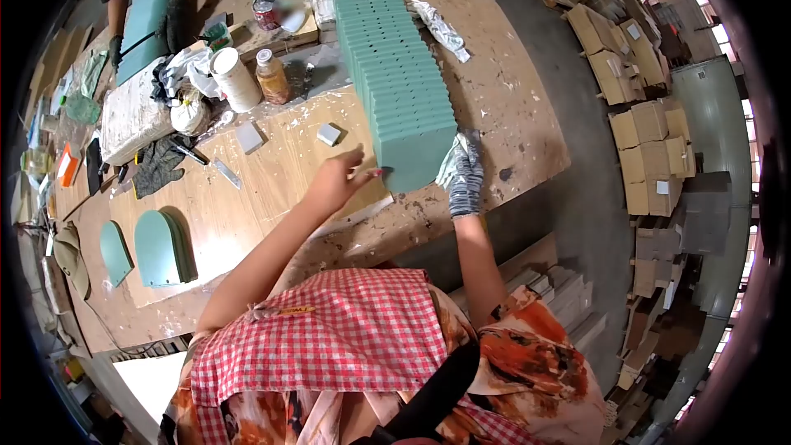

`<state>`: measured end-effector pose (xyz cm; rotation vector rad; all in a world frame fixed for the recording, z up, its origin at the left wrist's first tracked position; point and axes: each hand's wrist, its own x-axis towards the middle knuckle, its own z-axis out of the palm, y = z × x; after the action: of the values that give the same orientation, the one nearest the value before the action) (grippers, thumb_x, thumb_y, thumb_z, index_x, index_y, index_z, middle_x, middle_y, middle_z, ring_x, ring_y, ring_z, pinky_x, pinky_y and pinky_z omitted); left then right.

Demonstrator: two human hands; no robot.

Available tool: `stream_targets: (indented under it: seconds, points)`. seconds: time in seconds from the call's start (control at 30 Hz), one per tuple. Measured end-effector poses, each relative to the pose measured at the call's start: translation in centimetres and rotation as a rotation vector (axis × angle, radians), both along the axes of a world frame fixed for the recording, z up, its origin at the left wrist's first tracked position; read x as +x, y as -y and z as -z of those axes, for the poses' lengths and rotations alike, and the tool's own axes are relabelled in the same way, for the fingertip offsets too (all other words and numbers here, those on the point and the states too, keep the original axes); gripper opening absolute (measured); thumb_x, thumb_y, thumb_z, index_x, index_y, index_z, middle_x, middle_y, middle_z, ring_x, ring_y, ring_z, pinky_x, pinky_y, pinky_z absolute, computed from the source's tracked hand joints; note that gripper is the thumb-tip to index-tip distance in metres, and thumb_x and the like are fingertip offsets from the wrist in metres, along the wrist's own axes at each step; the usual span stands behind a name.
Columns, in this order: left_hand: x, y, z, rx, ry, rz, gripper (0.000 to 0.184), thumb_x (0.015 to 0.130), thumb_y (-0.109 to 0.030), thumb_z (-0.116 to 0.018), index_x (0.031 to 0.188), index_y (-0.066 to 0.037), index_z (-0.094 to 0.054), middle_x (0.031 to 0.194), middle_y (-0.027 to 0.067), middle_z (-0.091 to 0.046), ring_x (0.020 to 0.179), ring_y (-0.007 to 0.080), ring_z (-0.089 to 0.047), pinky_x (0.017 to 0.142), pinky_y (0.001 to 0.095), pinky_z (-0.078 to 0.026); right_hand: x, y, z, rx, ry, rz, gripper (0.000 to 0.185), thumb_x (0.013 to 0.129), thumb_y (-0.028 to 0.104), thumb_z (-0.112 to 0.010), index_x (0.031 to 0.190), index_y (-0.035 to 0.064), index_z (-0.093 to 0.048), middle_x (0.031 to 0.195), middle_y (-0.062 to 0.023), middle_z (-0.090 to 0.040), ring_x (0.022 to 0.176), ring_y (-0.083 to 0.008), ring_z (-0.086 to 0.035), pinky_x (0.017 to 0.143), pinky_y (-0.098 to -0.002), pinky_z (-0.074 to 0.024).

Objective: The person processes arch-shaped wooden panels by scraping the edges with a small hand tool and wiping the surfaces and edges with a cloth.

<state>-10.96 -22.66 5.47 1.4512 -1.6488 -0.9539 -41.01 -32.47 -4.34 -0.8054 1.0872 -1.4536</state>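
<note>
A long row of green round-ended panels (420,152) stands on edge on the workbench, closely stacked one behind another. My left hand (334,185) is bare, its fingers apart, with one fingertip at the left edge of the nearest panel; whether it presses on it I cannot tell. On the right side of that panel, my right hand (466,181) wears a grey striped glove. Its fingers are closed on a pale cloth (453,158) against the panel's edge. Two small sanding blocks, a white one (329,133) and a grey one (249,138), lie left of the row.
More green panels (161,247) lie at the front left. A white tub (235,80), a jar of amber liquid (272,77), a tin (265,12) and a dark glove (161,166) sit on the bench. Across it, a co-worker's gloved hands hold a green panel (148,25). Cardboard boxes (651,156) line the right.
</note>
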Motion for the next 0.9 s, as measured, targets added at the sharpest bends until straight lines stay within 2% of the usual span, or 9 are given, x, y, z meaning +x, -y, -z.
stream_targets:
  seconds: [0.03, 0.07, 0.23, 0.3, 0.4, 0.5, 0.67, 0.83, 0.9]
  points:
    - [-1.2, 0.6, -0.8, 0.064, -0.027, 0.04, 0.054, 0.082, -0.025, -0.068, 0.119, 0.01, -0.05, 0.086, 0.0259, -0.063, 0.079, 0.0345, -0.065, 0.068, 0.0396, -0.052, 3.3, -2.5, -5.7, -0.063, -0.435, 0.048, 0.038, 0.095, 0.019, -0.043, 0.127, 0.0002, -0.049, 0.119, -0.0061, -0.056, 0.111, -0.0164, -0.051, 0.097, -0.028, -0.0391]
    - [-2.1, 1.0, 0.3, 0.036, 0.008, 0.034, 0.055, 0.083, -0.025, -0.067, 0.121, 0.011, -0.048, 0.08, 0.0258, -0.062, 0.075, 0.0358, -0.064, 0.065, 0.0406, -0.051, 4.0, -3.2, -7.1, -0.06, -0.439, 0.047, 0.038, 0.095, 0.019, -0.043, 0.127, 0.0002, -0.049, 0.119, -0.0061, -0.056, 0.111, -0.0164, -0.051, 0.097, -0.028, -0.0391]
    - [-3.5, -0.4, -0.5, 0.084, 0.221, -0.034, 0.057, 0.084, -0.025, -0.064, 0.122, 0.013, -0.044, 0.069, 0.0238, -0.06, 0.066, 0.0378, -0.062, 0.059, 0.0414, -0.05, 3.9, -4.4, -6.4, -0.015, -0.092, 0.04, 0.034, 0.092, 0.011, -0.044, 0.121, -0.0039, -0.052, 0.122, -0.0133, -0.055, 0.112, -0.0218, -0.052, 0.102, -0.0326, -0.0378]
    - [-3.5, -0.8, 0.0, 0.054, 0.267, -0.065, 0.032, 0.084, -0.018, -0.063, 0.103, 0.006, -0.056, 0.071, 0.0218, -0.061, 0.064, 0.037, -0.06, 0.056, 0.04, -0.048, 4.1, -4.9, -6.1, -0.044, 0.041, -0.01, 0.034, 0.093, 0.011, -0.042, 0.121, -0.0054, -0.052, 0.123, -0.0144, -0.055, 0.115, -0.0236, -0.052, 0.103, -0.0345, -0.0377]
    - [-2.0, -0.7, -0.1, -0.068, 0.301, -0.026, 0.031, 0.085, -0.018, -0.062, 0.104, 0.005, -0.056, 0.069, 0.0209, -0.061, 0.062, 0.0359, -0.06, 0.056, 0.0398, -0.049, 4.7, -5.8, -6.8, 0.048, 0.214, 0.008, 0.036, 0.094, 0.013, -0.043, 0.123, -0.0057, -0.05, 0.126, -0.0143, -0.053, 0.117, -0.0242, -0.051, 0.103, -0.0347, -0.0376]
    - [-2.0, -0.5, -0.6, -0.104, 0.344, 0.054, 0.03, 0.086, -0.02, -0.06, 0.102, 0.006, -0.057, 0.07, 0.0201, -0.061, 0.061, 0.034, -0.061, 0.056, 0.0388, -0.049, 4.7, -5.6, -6.9, 0.088, 0.23, 0.059, 0.037, 0.094, 0.015, -0.044, 0.125, -0.0046, -0.049, 0.128, -0.0138, -0.052, 0.118, -0.0245, -0.05, 0.102, -0.0342, -0.0385]
    - [-2.9, -1.1, -1.7, -0.128, 0.409, 0.07, 0.038, 0.087, -0.021, -0.059, 0.109, 0.009, -0.055, 0.071, 0.02, -0.062, 0.062, 0.0321, -0.061, 0.056, 0.037, -0.05, 4.8, -4.6, -7.5, 0.262, 0.275, 0.138, 0.047, 0.096, 0.025, -0.036, 0.135, -0.0023, -0.04, 0.141, -0.0135, -0.039, 0.129, -0.0255, -0.038, 0.11, -0.0368, -0.0246]
    - [-2.8, -1.2, -1.4, -0.176, 0.459, 0.036, 0.044, 0.088, -0.019, -0.058, 0.117, 0.012, -0.05, 0.069, 0.0194, -0.061, 0.061, 0.03, -0.061, 0.056, 0.0362, -0.05, 4.5, -5.0, -6.5, 0.232, 0.256, 0.1, 0.046, 0.096, 0.025, -0.039, 0.132, -0.002, -0.043, 0.137, -0.0122, -0.044, 0.127, -0.0245, -0.041, 0.109, -0.0366, -0.0288]
    - [-2.6, -1.1, -1.7, -0.167, 0.508, 0.008, 0.035, 0.087, -0.017, -0.058, 0.107, 0.012, -0.051, 0.068, 0.0193, -0.06, 0.061, 0.03, -0.061, 0.055, 0.0357, -0.05, 3.9, -4.9, -5.7, 0.209, 0.272, 0.069, 0.045, 0.096, 0.025, -0.04, 0.131, -0.0018, -0.045, 0.136, -0.0119, -0.045, 0.126, -0.0241, -0.042, 0.108, -0.0365, -0.0303]
